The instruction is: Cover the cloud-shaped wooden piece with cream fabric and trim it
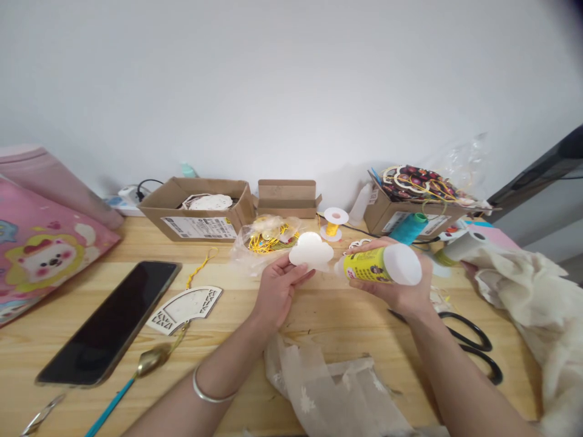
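Note:
Over the middle of the table, my left hand [283, 284] pinches a white cloud-shaped piece [311, 251] by its lower edge. My right hand [401, 291] is wrapped around a yellow-labelled white glue bottle [371, 266], tilted with its nozzle end toward the cloud piece. The nozzle is close to the cloud's right edge; whether they touch I cannot tell. Below my hands lies a sheer cream fabric [332, 388] with pale embroidered flowers. Black-handled scissors [471, 340] rest beside my right forearm, their blades partly hidden by it.
On the left lie a phone [109, 325], a fan-shaped wooden ornament [186, 309] and a pink cartoon bag [50, 255]. Cardboard boxes [200, 224] stand along the wall, near a yellow thread spool [334, 224] and a teal thread cone [410, 229]. Crumpled cream cloth [537, 309] covers the right side.

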The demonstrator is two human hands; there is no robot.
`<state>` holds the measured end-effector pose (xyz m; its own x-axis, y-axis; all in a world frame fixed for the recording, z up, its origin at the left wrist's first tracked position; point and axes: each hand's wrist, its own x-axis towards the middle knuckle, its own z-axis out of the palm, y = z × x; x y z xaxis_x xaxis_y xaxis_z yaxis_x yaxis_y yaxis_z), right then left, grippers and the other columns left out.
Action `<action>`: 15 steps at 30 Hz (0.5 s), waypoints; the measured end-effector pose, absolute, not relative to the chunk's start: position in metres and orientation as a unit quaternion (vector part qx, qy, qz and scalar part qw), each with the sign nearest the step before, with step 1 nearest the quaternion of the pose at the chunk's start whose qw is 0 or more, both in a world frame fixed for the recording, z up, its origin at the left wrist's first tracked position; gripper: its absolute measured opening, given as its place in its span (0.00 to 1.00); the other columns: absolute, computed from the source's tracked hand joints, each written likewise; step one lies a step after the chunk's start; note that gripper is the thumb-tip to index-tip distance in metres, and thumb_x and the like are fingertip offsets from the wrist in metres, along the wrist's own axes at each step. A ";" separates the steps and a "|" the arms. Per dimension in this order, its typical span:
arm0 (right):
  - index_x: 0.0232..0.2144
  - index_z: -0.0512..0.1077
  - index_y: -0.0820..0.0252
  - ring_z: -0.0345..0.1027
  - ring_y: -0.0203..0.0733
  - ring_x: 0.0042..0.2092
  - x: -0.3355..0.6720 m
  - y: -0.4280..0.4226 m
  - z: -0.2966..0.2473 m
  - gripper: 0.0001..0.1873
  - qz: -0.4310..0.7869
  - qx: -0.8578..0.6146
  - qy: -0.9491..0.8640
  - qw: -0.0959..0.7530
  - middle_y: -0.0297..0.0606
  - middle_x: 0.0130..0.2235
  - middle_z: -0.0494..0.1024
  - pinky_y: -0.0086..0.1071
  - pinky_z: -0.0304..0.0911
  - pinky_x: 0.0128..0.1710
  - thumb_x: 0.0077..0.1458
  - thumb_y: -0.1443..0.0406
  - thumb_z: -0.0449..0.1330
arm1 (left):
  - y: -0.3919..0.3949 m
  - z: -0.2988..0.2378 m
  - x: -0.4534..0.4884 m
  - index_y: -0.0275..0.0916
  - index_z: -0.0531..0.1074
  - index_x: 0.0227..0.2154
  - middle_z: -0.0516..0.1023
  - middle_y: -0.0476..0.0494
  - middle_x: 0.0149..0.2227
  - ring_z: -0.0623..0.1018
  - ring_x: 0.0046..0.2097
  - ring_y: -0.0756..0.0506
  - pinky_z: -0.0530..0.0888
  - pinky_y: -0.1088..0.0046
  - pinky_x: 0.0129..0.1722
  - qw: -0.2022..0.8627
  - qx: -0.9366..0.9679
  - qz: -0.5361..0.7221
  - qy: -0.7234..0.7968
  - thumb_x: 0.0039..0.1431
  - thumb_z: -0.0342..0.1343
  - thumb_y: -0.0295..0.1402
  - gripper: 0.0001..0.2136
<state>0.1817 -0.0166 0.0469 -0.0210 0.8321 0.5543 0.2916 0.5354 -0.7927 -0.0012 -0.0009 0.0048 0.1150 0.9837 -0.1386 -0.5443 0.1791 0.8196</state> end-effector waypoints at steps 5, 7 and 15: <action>0.33 0.69 0.56 0.71 0.45 0.37 0.182 -0.010 0.039 0.22 0.275 -0.409 -0.592 0.637 0.35 0.34 0.76 0.40 0.69 0.38 0.31 0.67 0.69 | -0.001 0.004 -0.001 0.36 0.74 0.36 0.78 0.43 0.40 0.75 0.43 0.45 0.71 0.67 0.45 0.687 0.308 0.560 0.346 0.43 0.61 0.28 0.13; 0.34 0.68 0.56 0.71 0.45 0.37 0.182 -0.006 0.036 0.22 0.289 -0.401 -0.543 0.679 0.35 0.34 0.76 0.40 0.69 0.38 0.32 0.65 0.69 | -0.001 0.003 -0.001 0.36 0.74 0.36 0.78 0.43 0.40 0.75 0.43 0.45 0.71 0.66 0.45 0.688 0.305 0.560 0.348 0.43 0.61 0.28 0.14; 0.34 0.69 0.57 0.72 0.44 0.35 0.180 -0.003 0.034 0.22 0.283 -0.432 -0.518 0.682 0.36 0.33 0.77 0.40 0.69 0.39 0.33 0.68 0.69 | -0.003 0.004 0.000 0.37 0.75 0.37 0.78 0.45 0.39 0.75 0.41 0.46 0.71 0.67 0.45 0.695 0.316 0.551 0.338 0.43 0.62 0.28 0.14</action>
<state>0.1799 -0.0028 0.0339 0.3028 0.8335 0.4622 0.0612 0.4669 -0.8822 0.0000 -0.0030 0.0036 0.1645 0.9789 -0.1209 -0.5527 0.1930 0.8107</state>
